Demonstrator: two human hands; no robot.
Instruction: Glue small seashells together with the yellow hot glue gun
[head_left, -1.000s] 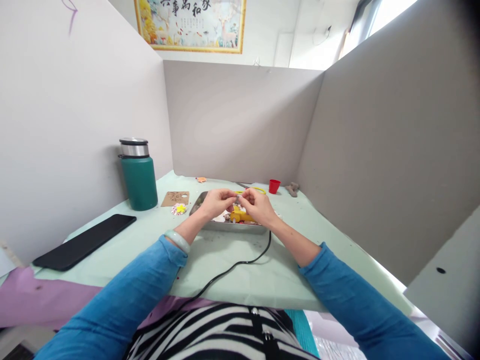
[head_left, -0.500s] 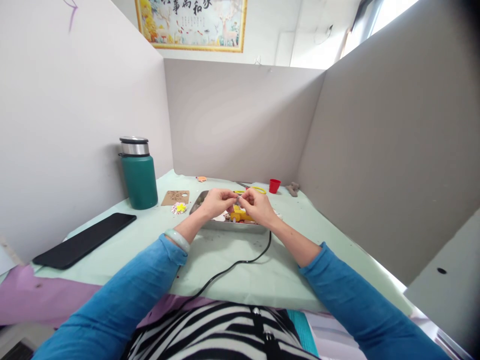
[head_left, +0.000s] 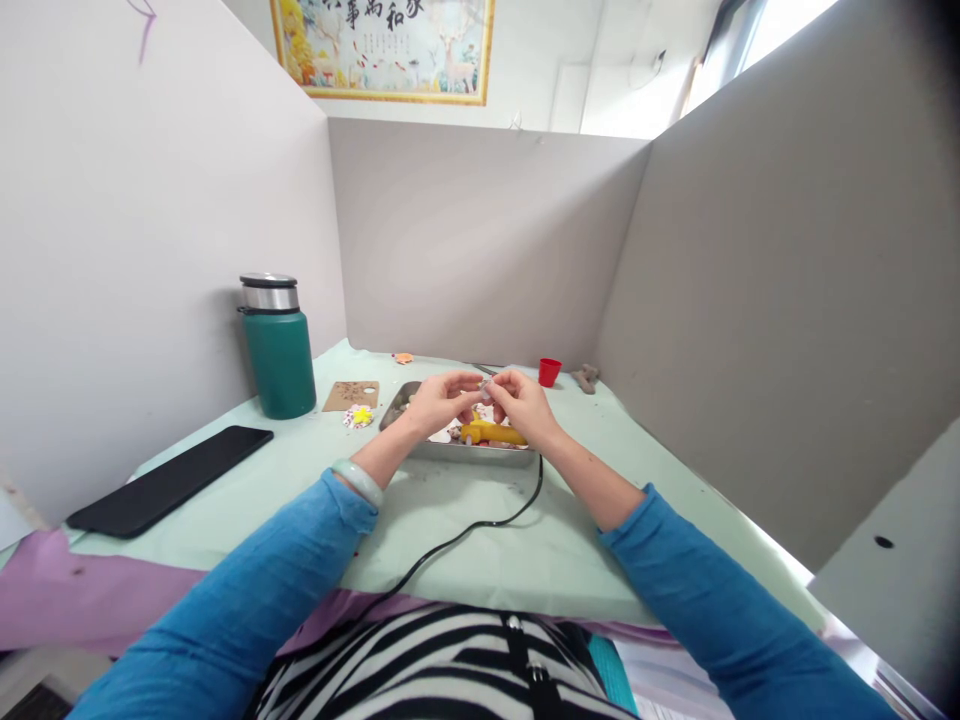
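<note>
Over a metal tray (head_left: pixel 469 455), both hands meet at the fingertips around a small pale piece (head_left: pixel 486 388), too small to name. My right hand (head_left: pixel 523 408) pinches it between thumb and finger. My left hand (head_left: pixel 441 402) comes at it from the other side with curled fingers, its tips close against the piece; what they grip is hard to make out. In the tray below lies a yellow glue gun (head_left: pixel 496 433) among small light-coloured bits. A black cord (head_left: pixel 480 524) runs from the tray's right side toward my body.
To the left stand a green bottle (head_left: pixel 279 360) and a black phone-like slab (head_left: pixel 172 480). A brown card (head_left: pixel 351 395) and a yellow star on a dotted piece (head_left: pixel 358 416) lie by the tray. Behind are a red cup (head_left: pixel 550 372) and grey-brown item (head_left: pixel 585 378). Partitions enclose three sides.
Both hands have shifted slightly right and up, with the fingers a little more spread. More of the yellow glue gun shows, while the yellow loops behind the hands are now hidden.
</note>
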